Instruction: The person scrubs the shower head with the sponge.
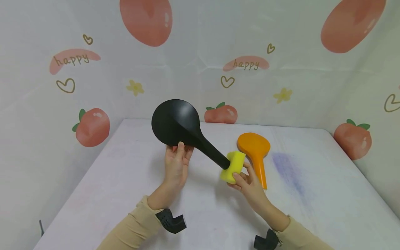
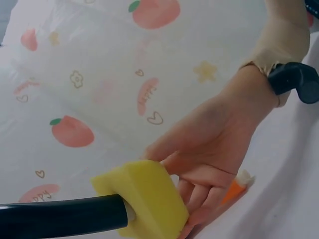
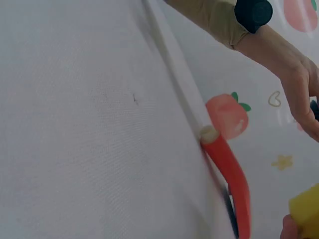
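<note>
In the head view, my left hand [image 1: 177,165] holds a black ladle [image 1: 179,121] by the lower edge of its round bowl, thumb on the near side, above the white table. The ladle's handle slants down to the right. My right hand [image 1: 251,185] pinches a yellow sponge [image 1: 234,167] between thumb and fingers, and the sponge meets the handle's end. The left wrist view shows the sponge [image 2: 147,199] up against the tip of the black handle [image 2: 65,216]. At the right wrist view's lower right corner, the sponge [image 3: 306,211] is partly cut off.
An orange ladle [image 1: 253,144] lies on the white table [image 1: 125,194] just beyond my right hand, handle toward me. A bluish smudge [image 1: 289,173] marks the tabletop to its right. A fruit-printed curtain [image 1: 193,76] encloses the back and sides.
</note>
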Available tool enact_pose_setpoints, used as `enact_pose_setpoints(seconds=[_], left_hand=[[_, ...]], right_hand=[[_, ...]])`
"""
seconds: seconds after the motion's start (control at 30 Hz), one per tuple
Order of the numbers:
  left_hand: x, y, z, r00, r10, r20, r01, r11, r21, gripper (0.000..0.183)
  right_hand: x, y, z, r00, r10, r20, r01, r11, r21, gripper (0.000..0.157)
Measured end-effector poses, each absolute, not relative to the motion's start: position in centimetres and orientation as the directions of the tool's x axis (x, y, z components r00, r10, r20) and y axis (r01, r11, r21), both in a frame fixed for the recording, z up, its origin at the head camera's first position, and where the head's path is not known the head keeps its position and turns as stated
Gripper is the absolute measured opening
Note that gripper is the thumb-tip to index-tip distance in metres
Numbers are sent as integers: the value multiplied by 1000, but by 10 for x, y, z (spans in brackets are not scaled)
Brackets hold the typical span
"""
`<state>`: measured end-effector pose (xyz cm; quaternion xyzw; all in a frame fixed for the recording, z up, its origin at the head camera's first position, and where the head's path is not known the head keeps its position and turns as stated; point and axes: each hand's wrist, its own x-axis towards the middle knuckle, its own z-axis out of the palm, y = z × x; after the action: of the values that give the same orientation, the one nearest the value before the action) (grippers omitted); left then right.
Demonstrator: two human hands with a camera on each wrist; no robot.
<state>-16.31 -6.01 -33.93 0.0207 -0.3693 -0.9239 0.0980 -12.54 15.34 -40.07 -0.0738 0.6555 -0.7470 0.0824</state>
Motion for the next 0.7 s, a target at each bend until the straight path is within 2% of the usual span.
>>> enact_pose_setpoints(seconds=[0.17, 0.33, 0.43, 0.57, 0.7], left_hand=[[-162, -59, -339, -981, -185, 63, 175, -692, 700, 23], [-159, -57, -340, -981, -174, 81, 179, -681, 710, 24], [-158, -56, -340, -982, -172, 78, 175, -676, 716, 24], [-158, -55, -338, -982, -173, 80, 176, -666, 725, 22], [-158, -57, -337, -980, -169, 104, 191, -654, 732, 22]], right_hand=[[-127, 156, -393, -955, -275, -107, 163, -188, -969, 25], [-130, 161, -391, -927, -310, -212, 280, -194, -940, 42], [-133, 164, -390, -905, -338, -257, 335, -198, -921, 45], [-135, 167, -389, -895, -347, -279, 354, -174, -919, 44], [-137, 169, -384, -915, -272, -297, 338, -117, -934, 45]])
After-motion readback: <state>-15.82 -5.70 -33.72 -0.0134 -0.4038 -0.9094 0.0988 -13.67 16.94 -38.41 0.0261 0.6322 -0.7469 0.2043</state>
